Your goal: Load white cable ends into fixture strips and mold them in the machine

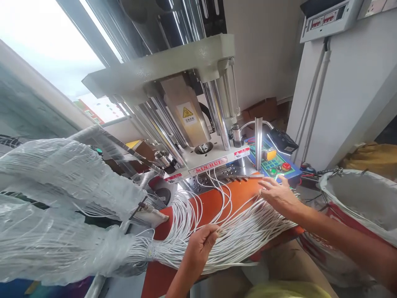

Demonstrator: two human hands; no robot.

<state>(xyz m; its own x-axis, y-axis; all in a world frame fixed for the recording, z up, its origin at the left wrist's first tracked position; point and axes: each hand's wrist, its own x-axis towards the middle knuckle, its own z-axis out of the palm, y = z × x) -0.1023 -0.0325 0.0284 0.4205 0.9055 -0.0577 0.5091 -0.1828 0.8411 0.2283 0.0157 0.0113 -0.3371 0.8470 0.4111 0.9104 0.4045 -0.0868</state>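
Observation:
A large bundle of white cables [242,236] lies fanned out across the orange work surface [158,273]. Over the middle of the bundle is my left hand [201,244], its thumb and fingers pinched on a white cable. My right hand [281,196] reaches over the right end of the bundle with its fingers spread, beside the cable ends. Several white cables [221,190] loop up from the surface to the lower plate of the press machine [204,163]. A looser coil of white cables [184,213] sits left of these loops.
Plastic-wrapped cable bundles [62,207] hang over a rail at the left. A blue control box [279,165] with green and red buttons stands behind my right hand. To the right is a lined bin [331,182]. Cardboard boxes [263,109] are behind the machine.

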